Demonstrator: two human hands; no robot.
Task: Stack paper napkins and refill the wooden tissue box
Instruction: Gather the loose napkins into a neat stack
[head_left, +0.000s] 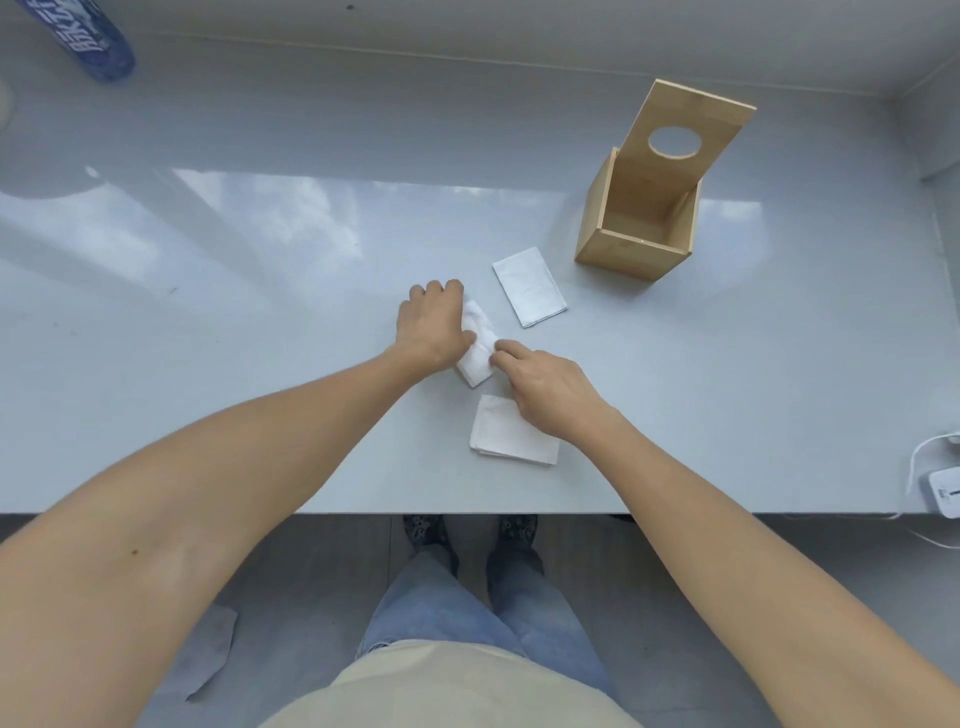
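A white folded napkin (479, 349) lies mid-table under both hands. My left hand (432, 323) presses on its left side with fingers curled over it. My right hand (545, 387) pinches its right edge with the fingertips. A second folded napkin (529, 287) lies flat further back and to the right. A small stack of napkins (506, 434) sits nearer the front edge, partly under my right wrist. The wooden tissue box (631, 249) stands at the right with its lid (680, 132) hinged open, round hole showing; its inside looks empty.
The grey table (260, 312) has its front edge just below the napkin stack. A blue patterned bottle (91, 39) lies at the far left corner. A white device with a cable (940, 488) sits at the right front edge.
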